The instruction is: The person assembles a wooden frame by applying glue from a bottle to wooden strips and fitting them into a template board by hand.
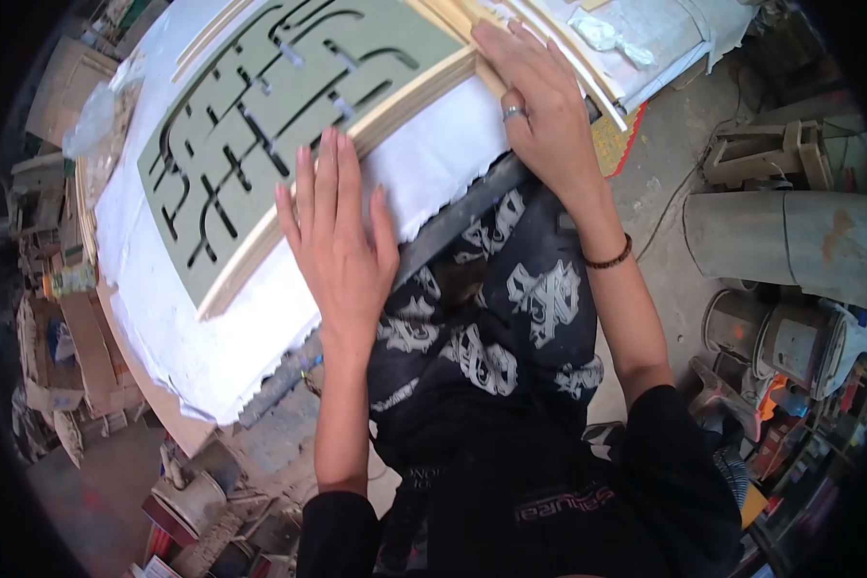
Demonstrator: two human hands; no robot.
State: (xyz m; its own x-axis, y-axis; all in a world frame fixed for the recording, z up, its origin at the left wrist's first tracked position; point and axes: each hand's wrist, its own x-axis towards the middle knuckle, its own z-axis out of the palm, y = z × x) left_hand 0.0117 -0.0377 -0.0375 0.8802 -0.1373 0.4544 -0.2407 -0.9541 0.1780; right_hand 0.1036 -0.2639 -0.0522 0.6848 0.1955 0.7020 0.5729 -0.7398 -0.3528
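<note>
A grey-green board (303, 120) with black slots cut through it lies on a white cloth (424, 159) over the table. Along its near edge runs a pale wooden strip (246, 258), which meets other wooden strips at the upper right corner. My left hand (335, 226) rests on this near strip, its fingers stretched out and pointing at the board. At the corner, my right hand (549, 120), with a ring on one finger, lies over the strips with its fingers extended. What its fingertips and thumb press on is partly hidden.
Loose wooden strips (588, 72) and crumpled clear plastic (612, 39) lie on the table's right side. Metal drums (780, 241) and cans (790, 337) stand on the floor at right. Cardboard and scraps (96, 356) are piled at left.
</note>
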